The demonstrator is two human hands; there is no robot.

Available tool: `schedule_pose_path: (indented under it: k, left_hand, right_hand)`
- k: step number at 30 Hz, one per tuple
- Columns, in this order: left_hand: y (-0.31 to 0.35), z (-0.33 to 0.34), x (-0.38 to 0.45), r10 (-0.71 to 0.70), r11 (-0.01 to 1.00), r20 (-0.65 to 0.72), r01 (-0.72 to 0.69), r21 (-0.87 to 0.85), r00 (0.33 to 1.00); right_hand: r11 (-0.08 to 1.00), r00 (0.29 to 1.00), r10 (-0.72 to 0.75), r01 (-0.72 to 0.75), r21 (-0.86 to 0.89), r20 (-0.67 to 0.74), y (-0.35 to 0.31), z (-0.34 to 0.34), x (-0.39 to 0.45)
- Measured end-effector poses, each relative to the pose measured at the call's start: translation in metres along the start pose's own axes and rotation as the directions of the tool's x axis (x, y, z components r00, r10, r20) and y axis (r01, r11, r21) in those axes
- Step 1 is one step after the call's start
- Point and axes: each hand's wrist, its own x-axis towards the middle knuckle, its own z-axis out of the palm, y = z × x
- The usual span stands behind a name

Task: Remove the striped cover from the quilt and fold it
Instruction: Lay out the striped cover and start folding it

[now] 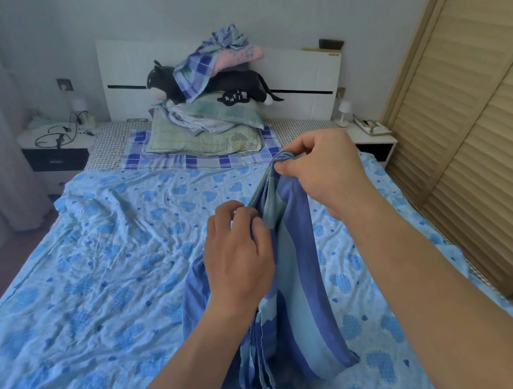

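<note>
Centrally, the striped cover [299,289] hangs gathered in long folds above the bed, its lower end bunched on the heart-print quilt [94,291] near the bottom of view. Right hand [322,165] holds the cover's top edge highest, fingers curled and pinching the gathered fabric. Left hand [238,252] sits lower and nearer, fingers curled round the same edge a little way down, back of hand toward the camera. Stripes run dark blue and pale teal along the hanging length. Quilt lies spread and wrinkled across the mattress. At the head of the bed: a green checked pillow [203,135] stacked with folded cloths, a black plush cat [221,80] on top, against a white headboard [303,76]. Nightstand [59,150] at left with cables; slatted wardrobe doors [495,135] at right.
</note>
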Motion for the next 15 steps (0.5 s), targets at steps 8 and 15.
schedule_pose_path:
  k: [8, 15]
  left_hand:
    - [-0.017, 0.013, -0.02, 0.008, 0.991, 0.134, -0.026, 0.135, 0.991]
    - [-0.033, 0.018, -0.026, -0.036, 0.984, 0.151, 0.009, 0.18, 0.988]
  right_hand:
    - [1.0, 1.0, -0.004, 0.003, 0.018, 0.012, -0.003, 0.0, -0.003]
    - [0.999, 1.0, 0.0, 0.0, 0.049, 0.014, -0.002, -0.001, 0.0]
